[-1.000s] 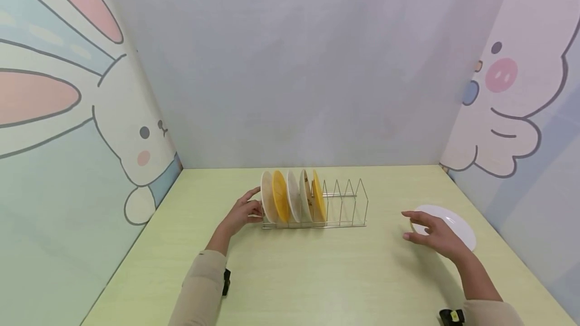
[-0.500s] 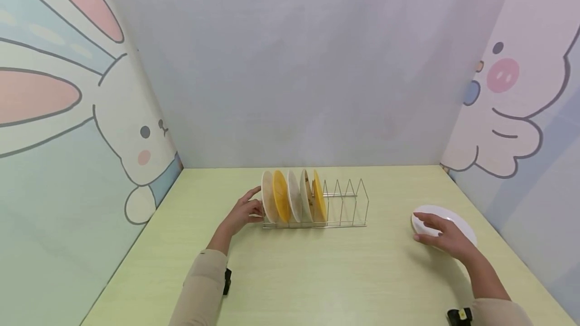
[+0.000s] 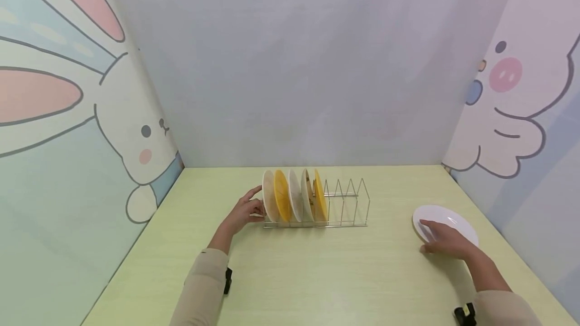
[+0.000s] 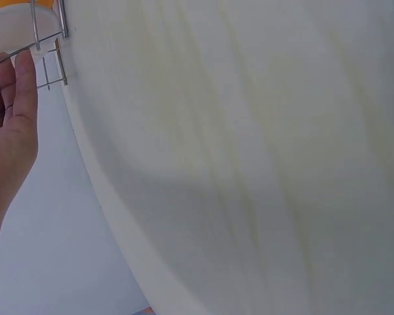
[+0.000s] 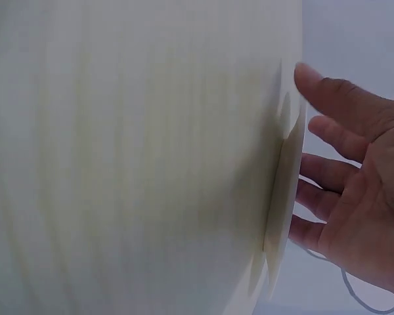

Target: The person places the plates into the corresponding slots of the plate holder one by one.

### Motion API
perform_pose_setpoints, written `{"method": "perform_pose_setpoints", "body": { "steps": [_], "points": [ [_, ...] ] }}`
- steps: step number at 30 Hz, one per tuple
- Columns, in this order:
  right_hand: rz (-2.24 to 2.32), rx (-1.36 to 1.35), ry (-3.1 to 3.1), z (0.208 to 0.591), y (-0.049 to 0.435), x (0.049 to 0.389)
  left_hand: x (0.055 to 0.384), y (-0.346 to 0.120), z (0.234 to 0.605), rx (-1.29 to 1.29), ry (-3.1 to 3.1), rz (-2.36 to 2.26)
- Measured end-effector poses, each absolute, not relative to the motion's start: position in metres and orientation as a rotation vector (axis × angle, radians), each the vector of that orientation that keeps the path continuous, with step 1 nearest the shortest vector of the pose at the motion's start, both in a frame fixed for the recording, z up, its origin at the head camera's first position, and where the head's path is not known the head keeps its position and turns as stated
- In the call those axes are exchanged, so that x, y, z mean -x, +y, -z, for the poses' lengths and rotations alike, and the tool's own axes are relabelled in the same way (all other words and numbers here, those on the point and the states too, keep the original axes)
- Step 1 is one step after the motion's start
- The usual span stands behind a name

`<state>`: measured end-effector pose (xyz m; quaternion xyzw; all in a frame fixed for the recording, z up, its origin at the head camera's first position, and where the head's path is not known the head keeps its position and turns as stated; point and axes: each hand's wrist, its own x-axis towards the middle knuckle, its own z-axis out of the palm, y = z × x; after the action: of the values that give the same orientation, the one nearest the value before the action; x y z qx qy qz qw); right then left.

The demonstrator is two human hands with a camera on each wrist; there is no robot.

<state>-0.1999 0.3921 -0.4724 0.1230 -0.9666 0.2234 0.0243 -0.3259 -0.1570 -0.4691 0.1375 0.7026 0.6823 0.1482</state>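
Note:
At the left end of a wire dish rack, my left hand grips the end wires with bent fingers. The left wrist view shows its fingertips at the rack's wire, close to the nearest plate. White and yellow plates stand on edge in the rack's left part, among them a white plate at the end and a yellow plate beside it. My right hand is over the near left rim of a white plate lying on the table. In the right wrist view, its thumb and fingers are spread near that plate's edge.
The rack's right slots hold no plates. A pale yellow-green table lies under everything. Cartoon-printed side walls and a plain grey back wall enclose it.
My right hand has moved right and lowered over the lying white plate, its thumb coming down beside the rim. My left hand has stayed at the rack's end.

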Motion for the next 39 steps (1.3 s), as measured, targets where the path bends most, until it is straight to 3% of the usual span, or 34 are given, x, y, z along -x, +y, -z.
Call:
{"method": "perform_pose_setpoints", "body": {
  "steps": [15,27,33,39],
  "points": [
    [-0.565,-0.414,-2.997,0.471,0.397,0.2,0.325,-0.157,0.468,-0.385,2.018,-1.967],
    [-0.9,-0.339,-2.76,0.441,0.386,0.193,0.326,-0.157,0.467,-0.387,2.012,-1.962],
    [-0.89,-0.215,-2.632,0.421,0.375,0.193,0.326,-0.157,0.468,-0.399,1.998,-1.968],
    [-0.914,0.086,-2.438,0.411,0.367,0.193,0.326,-0.157,0.468,-0.406,1.987,-1.972]
  ]
}}
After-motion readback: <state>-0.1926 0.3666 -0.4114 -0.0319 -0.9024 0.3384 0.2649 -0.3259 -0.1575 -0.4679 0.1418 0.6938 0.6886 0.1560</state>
